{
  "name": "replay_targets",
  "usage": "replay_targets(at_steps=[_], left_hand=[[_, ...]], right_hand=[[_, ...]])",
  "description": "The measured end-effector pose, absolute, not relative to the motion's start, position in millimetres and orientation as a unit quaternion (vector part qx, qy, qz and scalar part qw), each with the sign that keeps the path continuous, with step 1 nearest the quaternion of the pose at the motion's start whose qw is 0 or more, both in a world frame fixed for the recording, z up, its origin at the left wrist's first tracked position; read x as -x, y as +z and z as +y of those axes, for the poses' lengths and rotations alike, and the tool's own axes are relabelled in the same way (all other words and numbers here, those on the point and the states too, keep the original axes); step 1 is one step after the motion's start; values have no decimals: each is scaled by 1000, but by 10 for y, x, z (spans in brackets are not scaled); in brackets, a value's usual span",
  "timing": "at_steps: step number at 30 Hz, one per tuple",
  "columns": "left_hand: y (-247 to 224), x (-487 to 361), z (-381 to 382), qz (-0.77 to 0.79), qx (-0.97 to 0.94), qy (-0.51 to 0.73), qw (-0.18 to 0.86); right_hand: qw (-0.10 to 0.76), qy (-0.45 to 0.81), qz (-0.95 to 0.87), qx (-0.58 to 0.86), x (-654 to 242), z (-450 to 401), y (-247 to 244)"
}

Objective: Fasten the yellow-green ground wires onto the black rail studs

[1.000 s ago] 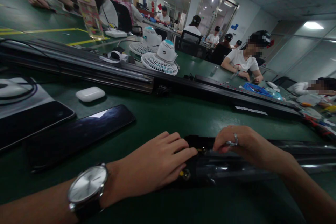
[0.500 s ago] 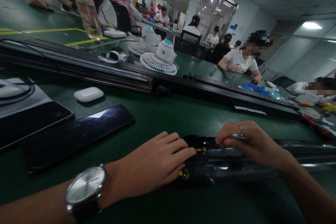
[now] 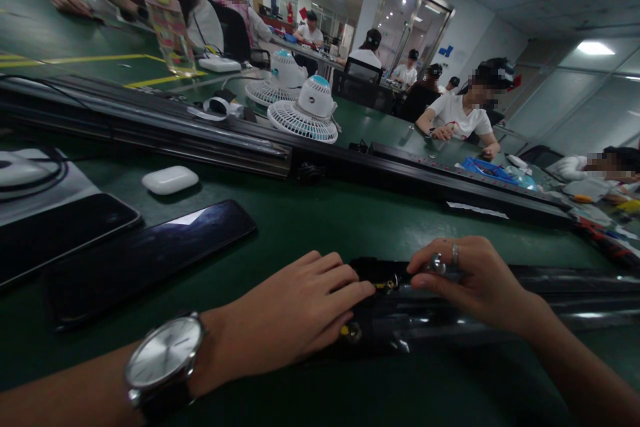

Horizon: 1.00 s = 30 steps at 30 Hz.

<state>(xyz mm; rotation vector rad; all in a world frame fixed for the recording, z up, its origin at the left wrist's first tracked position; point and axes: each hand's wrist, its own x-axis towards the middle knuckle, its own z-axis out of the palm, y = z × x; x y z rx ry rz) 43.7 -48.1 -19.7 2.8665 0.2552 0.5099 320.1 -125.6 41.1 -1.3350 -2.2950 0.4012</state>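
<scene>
Two long black bars [image 3: 430,323] lie side by side before me, with glossy, crinkled plastic film [image 3: 403,341] over them. My left hand [image 3: 305,307] rests flat over their left ends, fingers stretched out and close together. Beside its fingertips show a small yellow and brass-coloured fitting [image 3: 389,285] and a second fitting [image 3: 354,331] on the nearer bar. My right hand [image 3: 463,280] is closed in a pinch just right of the upper fitting. A glossy edge, seemingly of the film, meets its thumb and forefinger; the exact grip is partly hidden.
Left of my hands lie a dark phone [image 3: 165,253], another black-screened device [image 3: 65,233] and a white earbud case [image 3: 170,180]. Long black rails [image 3: 350,167] cross the green table behind. Two white fans [image 3: 305,113] and a clear bottle [image 3: 173,40] stand beyond. Several people sit farther off.
My right hand has turned slightly, and its fingertips have shifted a little left and down beside the upper fitting. Glints on the film have changed. My left hand stays in place.
</scene>
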Motion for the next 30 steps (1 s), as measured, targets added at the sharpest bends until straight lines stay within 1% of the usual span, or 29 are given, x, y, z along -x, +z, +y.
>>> replay_targets(at_steps=[5, 13, 30], left_hand=[[-190, -447, -481, 89, -977, 162, 105], [-185, -443, -481, 92, -978, 152, 112], [-195, -442, -480, 87, -978, 158, 104]], right_hand=[[241, 146, -836, 470, -3190, -1254, 375], [238, 137, -839, 469, -3167, -1251, 366], [198, 166, -869, 421, -3179, -1243, 431]])
